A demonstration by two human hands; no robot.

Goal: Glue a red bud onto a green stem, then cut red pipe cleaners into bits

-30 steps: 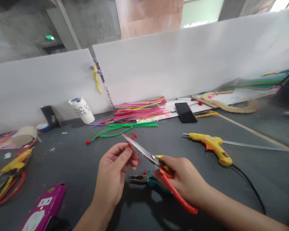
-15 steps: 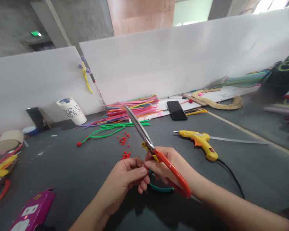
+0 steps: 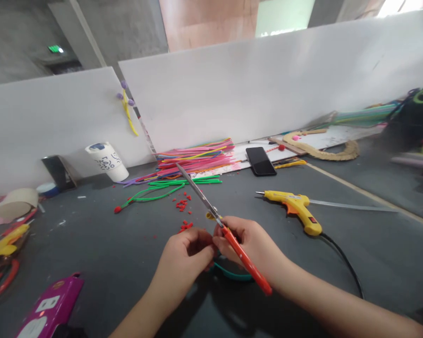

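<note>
My right hand (image 3: 255,241) is closed on red-handled scissors (image 3: 245,258), their blades pointing up and to the left. Its thumb and fingertips meet those of my left hand (image 3: 183,258), which is pinched shut. Whatever lies between the fingertips is mostly hidden; a hint of red shows there. Under both hands is a curved teal piece (image 3: 232,274), its kind unclear. Small red clippings (image 3: 182,204) are scattered just beyond my left hand. Further back lie green pipe cleaners (image 3: 162,195), one ending in a red tip.
A yellow glue gun (image 3: 296,209) with its cord lies on the right. Behind are a bundle of coloured pipe cleaners (image 3: 193,159), a black phone (image 3: 261,161) and a white paper cup (image 3: 107,162). A purple power strip (image 3: 52,305) sits at front left.
The scissors have turned nearly edge-on, with their tip lower and further left. My left fingers have curled in closer to the right fingertips. The whole view has shifted slightly.
</note>
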